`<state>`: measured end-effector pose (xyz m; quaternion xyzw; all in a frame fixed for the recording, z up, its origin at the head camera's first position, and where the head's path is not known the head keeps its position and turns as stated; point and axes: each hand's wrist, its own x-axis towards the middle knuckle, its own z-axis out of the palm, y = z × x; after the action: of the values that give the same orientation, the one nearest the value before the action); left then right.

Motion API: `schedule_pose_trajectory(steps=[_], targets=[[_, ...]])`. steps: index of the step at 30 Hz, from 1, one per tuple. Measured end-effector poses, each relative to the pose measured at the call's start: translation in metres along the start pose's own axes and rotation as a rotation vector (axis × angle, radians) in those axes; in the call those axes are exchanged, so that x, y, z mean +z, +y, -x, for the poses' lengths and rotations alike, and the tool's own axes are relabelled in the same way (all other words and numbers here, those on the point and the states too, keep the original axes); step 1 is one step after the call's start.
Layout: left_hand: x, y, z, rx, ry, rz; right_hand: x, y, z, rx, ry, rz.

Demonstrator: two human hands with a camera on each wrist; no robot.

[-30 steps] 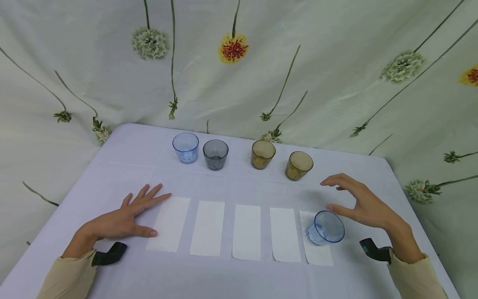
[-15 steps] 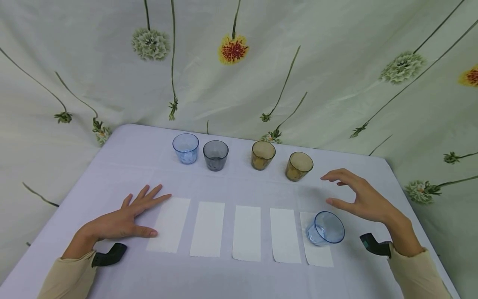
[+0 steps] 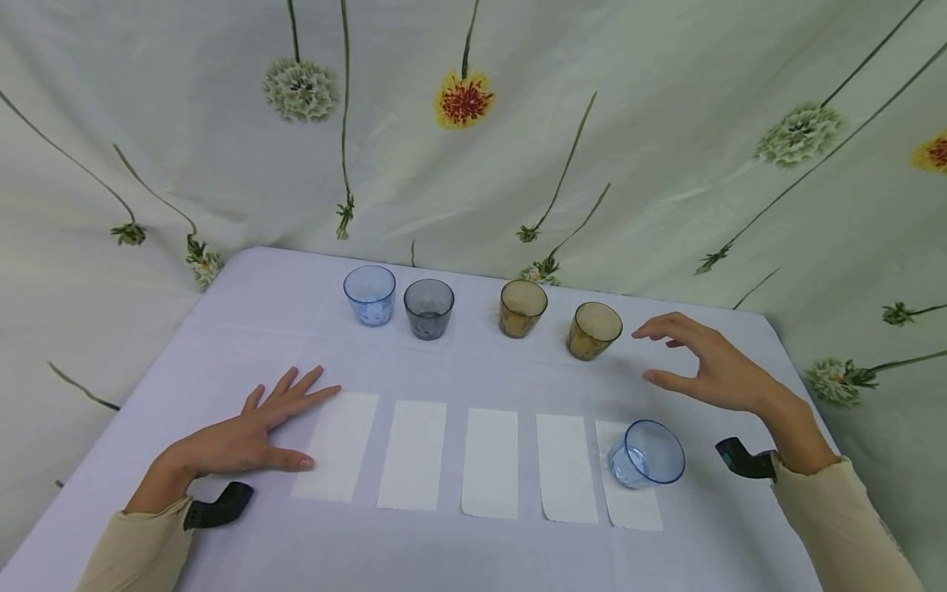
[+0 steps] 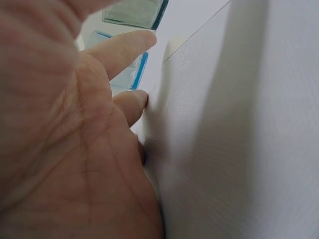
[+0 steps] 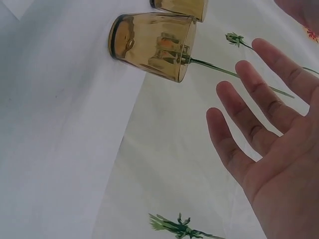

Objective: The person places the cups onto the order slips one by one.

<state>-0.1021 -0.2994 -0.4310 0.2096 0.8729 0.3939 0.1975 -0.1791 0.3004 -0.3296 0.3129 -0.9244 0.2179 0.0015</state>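
Observation:
My left hand (image 3: 240, 440) rests on the table with its fingers spread, index fingertip and thumb at the edge of the leftmost white paper strip (image 3: 339, 448). My right hand (image 3: 713, 366) hovers over the table's right side, fingers loosely bent and holding nothing, its fingertips just right of an amber glass (image 3: 594, 330). That amber glass (image 5: 152, 45) also shows upright in the right wrist view, beyond the spread fingers. Below the right hand, a light blue glass (image 3: 646, 454) stands on the rightmost paper strip (image 3: 632, 510).
Along the far side stand a blue glass (image 3: 370, 296), a grey glass (image 3: 429, 309) and another amber glass (image 3: 522, 309). More paper strips, such as the middle one (image 3: 490, 463), lie in a row. Behind the white table (image 3: 444, 559) hangs a flowered curtain (image 3: 666, 123).
My right hand has moved up and away from the light blue glass, toward the right amber glass. The left hand and all the glasses have stayed in place.

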Motion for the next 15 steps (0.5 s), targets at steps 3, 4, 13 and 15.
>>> schedule_pose_trajectory(steps=[3,4,13,15], targets=[[0.000,0.000,0.000,0.002,0.002,0.000,-0.004,0.001,-0.007,-0.015,-0.011,0.011],[-0.001,0.001,0.000,0.002,0.003,-0.001,-0.005,0.002,-0.009,-0.017,-0.014,0.012],[0.000,0.000,0.000,0.005,0.005,-0.004,-0.009,0.005,-0.026,0.096,-0.092,-0.029],[0.000,0.000,0.000,0.007,0.006,-0.007,-0.008,0.005,-0.029,0.118,-0.103,-0.035]])
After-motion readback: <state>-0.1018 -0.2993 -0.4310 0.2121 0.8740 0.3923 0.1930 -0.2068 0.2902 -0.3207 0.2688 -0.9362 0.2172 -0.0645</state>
